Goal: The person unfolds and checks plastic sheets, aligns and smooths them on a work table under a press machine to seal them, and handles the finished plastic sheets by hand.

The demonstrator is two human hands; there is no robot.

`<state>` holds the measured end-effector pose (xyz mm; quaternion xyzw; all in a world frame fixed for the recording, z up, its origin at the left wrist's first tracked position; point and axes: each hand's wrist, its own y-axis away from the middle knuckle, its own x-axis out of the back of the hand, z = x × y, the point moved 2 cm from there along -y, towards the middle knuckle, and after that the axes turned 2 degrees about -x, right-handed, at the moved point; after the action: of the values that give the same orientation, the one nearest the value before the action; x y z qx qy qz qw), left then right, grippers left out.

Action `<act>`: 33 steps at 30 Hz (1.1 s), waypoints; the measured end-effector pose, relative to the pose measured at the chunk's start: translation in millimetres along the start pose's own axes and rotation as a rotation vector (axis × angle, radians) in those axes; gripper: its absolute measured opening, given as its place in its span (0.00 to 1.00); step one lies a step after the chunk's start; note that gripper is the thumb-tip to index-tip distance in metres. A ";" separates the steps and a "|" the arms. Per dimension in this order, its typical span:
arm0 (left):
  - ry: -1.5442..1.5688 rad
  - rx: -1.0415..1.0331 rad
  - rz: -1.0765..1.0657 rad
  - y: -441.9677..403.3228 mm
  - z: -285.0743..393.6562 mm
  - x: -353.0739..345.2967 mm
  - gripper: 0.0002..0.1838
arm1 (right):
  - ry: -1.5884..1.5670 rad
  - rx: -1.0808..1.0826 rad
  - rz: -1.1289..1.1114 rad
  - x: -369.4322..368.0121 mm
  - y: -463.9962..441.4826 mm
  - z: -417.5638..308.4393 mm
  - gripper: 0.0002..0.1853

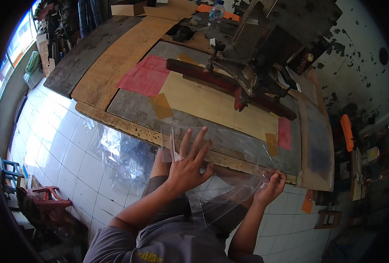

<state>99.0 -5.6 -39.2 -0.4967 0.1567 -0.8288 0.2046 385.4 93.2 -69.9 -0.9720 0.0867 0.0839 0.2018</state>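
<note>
A clear plastic sheet (223, 199) spans the space between my hands, partly over the table's front edge and partly hanging above my lap. My left hand (190, 164) lies on its left part with the fingers stretched out and spread. At the right, my right hand (270, 186) pinches a bunched corner of the plastic between thumb and fingers. Beyond the hands, a heat-sealing press with a long dark red bar (229, 85) stands over a pale yellow sheet (203, 101) on the worktable. Whether the plastic is a single sheet or a bag I cannot tell.
Pink sheets (146, 75) and brown tape pieces (161, 106) lie beside the yellow sheet. A heap of clear plastic (120, 151) rests on the tiled floor at left. A red stool (50, 199) stands farther left. A water bottle (217, 10) and cardboard (170, 9) are at the back.
</note>
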 end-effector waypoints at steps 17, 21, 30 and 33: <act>-0.026 -0.166 -0.078 -1.7 6.7 2.5 0.40 | -0.021 -0.010 -0.026 1.9 2.2 -0.2 0.16; 0.072 -0.250 -0.125 -18.1 17.9 2.5 0.42 | -0.010 -0.002 0.014 2.5 2.1 2.2 0.15; 0.025 -0.179 -0.116 -21.3 14.7 5.4 0.43 | 0.006 0.002 0.017 -1.7 4.4 1.7 0.16; 0.045 -0.130 -0.101 -14.9 8.6 2.1 0.44 | 0.010 0.019 0.053 -3.7 3.7 2.1 0.20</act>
<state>103.0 5.7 -26.8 -0.4974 0.1893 -0.8371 0.1263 380.8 91.2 -72.5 -0.9678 0.1140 0.0836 0.2081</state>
